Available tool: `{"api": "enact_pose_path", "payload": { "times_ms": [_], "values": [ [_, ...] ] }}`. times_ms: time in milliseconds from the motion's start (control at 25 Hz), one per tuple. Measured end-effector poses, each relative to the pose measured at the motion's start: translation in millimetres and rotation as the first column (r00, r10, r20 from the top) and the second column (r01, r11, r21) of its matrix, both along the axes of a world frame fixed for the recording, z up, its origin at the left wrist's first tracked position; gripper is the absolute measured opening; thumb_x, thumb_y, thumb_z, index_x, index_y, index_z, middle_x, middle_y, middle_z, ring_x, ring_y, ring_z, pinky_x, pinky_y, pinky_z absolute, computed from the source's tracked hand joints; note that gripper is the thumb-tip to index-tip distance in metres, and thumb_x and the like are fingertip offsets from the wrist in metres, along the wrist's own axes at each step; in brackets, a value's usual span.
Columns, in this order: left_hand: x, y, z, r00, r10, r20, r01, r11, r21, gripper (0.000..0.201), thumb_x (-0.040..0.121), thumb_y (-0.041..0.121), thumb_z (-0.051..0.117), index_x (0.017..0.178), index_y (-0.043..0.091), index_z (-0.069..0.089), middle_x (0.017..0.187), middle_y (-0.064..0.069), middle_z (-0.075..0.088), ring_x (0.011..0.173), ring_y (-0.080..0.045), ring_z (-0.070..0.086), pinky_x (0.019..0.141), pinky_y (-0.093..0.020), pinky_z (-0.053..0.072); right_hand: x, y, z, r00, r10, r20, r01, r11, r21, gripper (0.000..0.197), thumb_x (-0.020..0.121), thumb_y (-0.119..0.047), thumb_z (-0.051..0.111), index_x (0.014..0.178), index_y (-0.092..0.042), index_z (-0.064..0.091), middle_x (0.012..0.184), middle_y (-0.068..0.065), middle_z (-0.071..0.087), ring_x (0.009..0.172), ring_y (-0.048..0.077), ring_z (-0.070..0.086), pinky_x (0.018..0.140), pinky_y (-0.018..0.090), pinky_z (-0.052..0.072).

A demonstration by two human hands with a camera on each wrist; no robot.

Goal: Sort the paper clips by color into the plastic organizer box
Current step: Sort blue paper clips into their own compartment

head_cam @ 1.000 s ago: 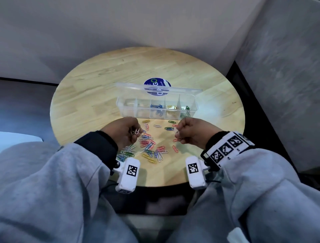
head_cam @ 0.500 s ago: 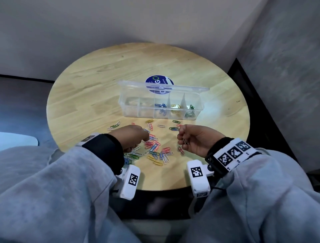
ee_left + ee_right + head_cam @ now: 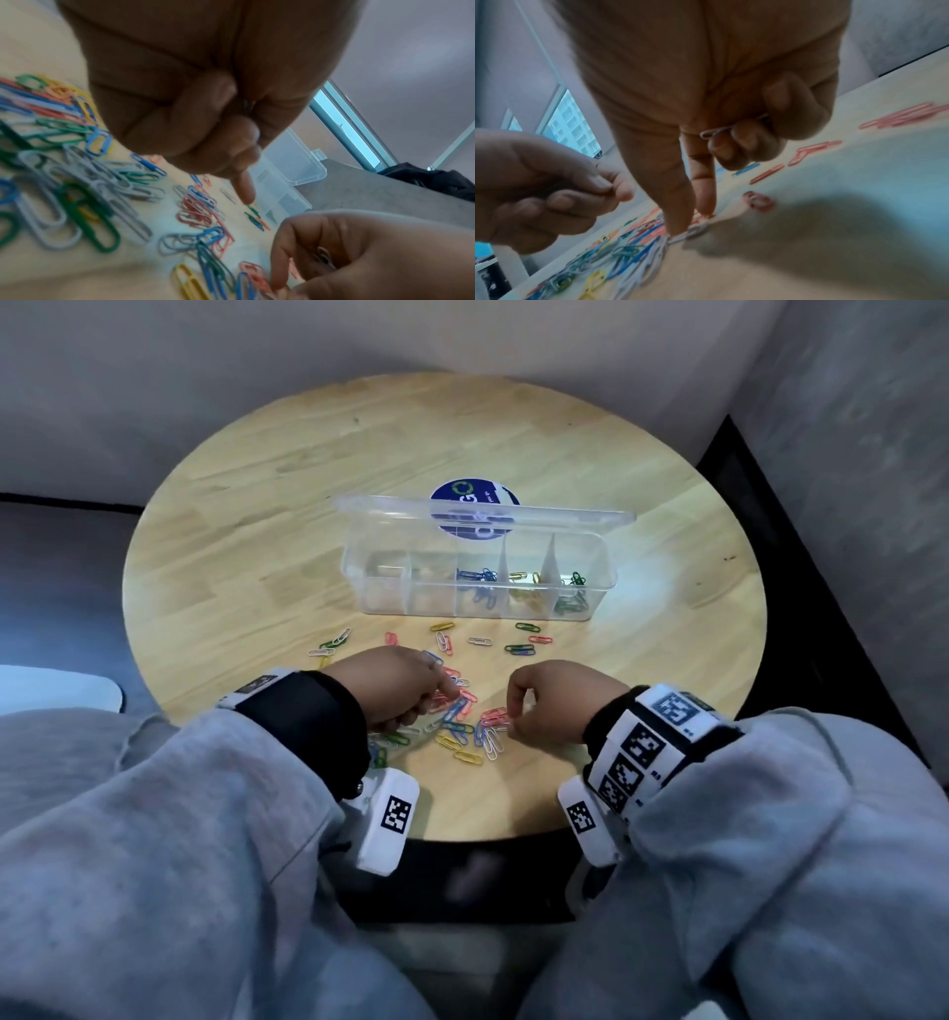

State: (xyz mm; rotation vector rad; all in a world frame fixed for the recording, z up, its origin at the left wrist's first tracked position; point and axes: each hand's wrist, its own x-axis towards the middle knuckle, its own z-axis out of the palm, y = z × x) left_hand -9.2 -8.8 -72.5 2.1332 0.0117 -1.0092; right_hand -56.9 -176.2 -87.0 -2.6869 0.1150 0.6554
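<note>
A clear organizer box [image 3: 390, 600] stands mid-table with its lid up; blue clips [image 3: 477, 577], yellow clips [image 3: 524, 580] and green clips [image 3: 575, 590] lie in its three right compartments. Mixed loose paper clips [image 3: 462, 724] are scattered in front of it. My left hand [image 3: 436, 695] is curled, its index finger [image 3: 244, 190] pointing down at the pile; a thin clip edge [image 3: 246, 105] shows in the fist. My right hand [image 3: 513, 719] keeps a white clip [image 3: 716, 130] in its curled fingers, while thumb and index pinch another white clip [image 3: 693, 231] on the table.
The round wooden table [image 3: 257, 546] sits in a corner between walls at the back and right. A blue sticker [image 3: 475, 492] lies behind the box. A few stray clips [image 3: 328, 644] rest left of the pile. The two left compartments [image 3: 405, 588] look empty.
Both hands have come down onto the pile. The left index finger now points into the clips, and the right hand has turned its fingers down to the pile's right edge.
</note>
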Motion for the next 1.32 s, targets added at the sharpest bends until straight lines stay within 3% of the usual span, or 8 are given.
{"api": "enact_pose_path", "payload": {
  "times_ms": [280, 440, 680, 800, 920, 1040, 1160, 1320],
  "values": [
    [-0.6, 7.1, -9.1, 0.967, -0.170, 0.191, 0.130, 0.970, 0.207, 0.016, 0.079, 0.025, 0.067, 0.087, 0.011, 0.069, 0.070, 0.002, 0.061, 0.064, -0.013, 0.052, 0.063, -0.022, 0.040, 4.2, 1.6, -5.3, 0.997, 0.030, -0.066, -0.035, 0.997, -0.072, 0.007, 0.081, -0.018, 0.059, 0.074, -0.017, 0.058, 0.079, 0.000, 0.059, 0.075, 0.019, 0.055, 0.053, 0.021, 0.037],
    [-4.9, 5.7, -13.2, 0.942, -0.250, 0.225, 0.172, 0.932, 0.318, 0.011, 0.074, 0.020, 0.072, 0.076, 0.022, 0.062, 0.066, 0.010, 0.057, 0.062, -0.007, 0.051, 0.057, -0.020, 0.037, 5.0, -2.8, -5.1, 0.995, 0.006, -0.099, -0.016, 0.995, -0.098, 0.010, 0.080, -0.019, 0.058, 0.082, -0.012, 0.064, 0.080, 0.004, 0.064, 0.072, 0.020, 0.055, 0.052, 0.020, 0.037],
    [-5.5, 2.4, -15.8, 0.928, -0.297, 0.226, 0.203, 0.910, 0.362, 0.017, 0.074, 0.019, 0.071, 0.066, 0.022, 0.057, 0.063, 0.010, 0.057, 0.058, -0.004, 0.049, 0.053, -0.020, 0.035, 5.8, -3.1, -4.0, 0.999, 0.019, -0.028, -0.020, 0.999, -0.041, 0.015, 0.079, -0.023, 0.068, 0.084, -0.020, 0.054, 0.071, -0.010, 0.047, 0.077, 0.016, 0.050, 0.052, 0.020, 0.032],
    [-4.5, 4.1, -17.7, 0.933, -0.294, 0.209, 0.211, 0.915, 0.345, 0.015, 0.075, 0.019, 0.070, 0.065, 0.020, 0.058, 0.063, 0.008, 0.057, 0.060, -0.008, 0.050, 0.060, -0.022, 0.039, 6.1, -8.1, -3.6, 0.999, 0.026, 0.033, -0.025, 0.999, -0.024, 0.012, 0.077, -0.021, 0.066, 0.085, -0.023, 0.057, 0.076, -0.009, 0.051, 0.083, 0.018, 0.054, 0.065, 0.026, 0.043],
    [-1.8, 7.6, -15.3, 0.952, -0.252, 0.176, 0.196, 0.939, 0.281, 0.014, 0.074, 0.018, 0.068, 0.062, 0.018, 0.059, 0.062, 0.004, 0.059, 0.061, -0.013, 0.052, 0.066, -0.023, 0.043, 8.8, -11.4, -1.9, 0.995, 0.089, -0.036, -0.090, 0.995, -0.034, 0.011, 0.079, -0.022, 0.066, 0.084, -0.027, 0.057, 0.089, -0.006, 0.055, 0.093, 0.019, 0.057, 0.072, 0.028, 0.045],
    [0.5, 8.5, -8.3, 0.974, -0.179, 0.142, 0.155, 0.974, 0.168, 0.018, 0.075, 0.019, 0.069, 0.062, 0.018, 0.056, 0.054, 0.003, 0.051, 0.049, -0.013, 0.043, 0.056, -0.021, 0.037, 9.4, -11.4, -3.3, 0.991, 0.117, -0.064, -0.120, 0.991, -0.058, 0.008, 0.081, -0.019, 0.064, 0.080, -0.023, 0.057, 0.082, -0.006, 0.056, 0.088, 0.019, 0.057, 0.059, 0.022, 0.038],
    [2.0, 8.6, -3.2, 0.999, 0.003, 0.037, -0.002, 0.999, -0.040, 0.022, 0.079, 0.010, 0.065, 0.061, 0.014, 0.052, 0.054, -0.003, 0.046, 0.042, -0.012, 0.034, 0.044, -0.017, 0.028, 7.5, -9.2, -5.9, 0.992, 0.090, -0.084, -0.099, 0.990, -0.104, 0.012, 0.078, -0.016, 0.057, 0.068, -0.022, 0.054, 0.072, -0.006, 0.055, 0.074, 0.018, 0.054, 0.055, 0.021, 0.038],
    [5.2, 10.0, 2.8, 0.971, 0.219, -0.092, -0.237, 0.922, -0.307, 0.031, 0.082, -0.010, 0.052, 0.057, 0.008, 0.045, 0.052, -0.008, 0.049, 0.031, -0.005, 0.038, 0.034, -0.009, 0.029, 7.8, -10.0, 0.0, 0.992, 0.041, -0.121, -0.044, 0.999, -0.023, 0.015, 0.073, -0.015, 0.062, 0.061, -0.020, 0.053, 0.068, -0.003, 0.058, 0.064, 0.016, 0.052, 0.060, 0.025, 0.043]
  ]
}}
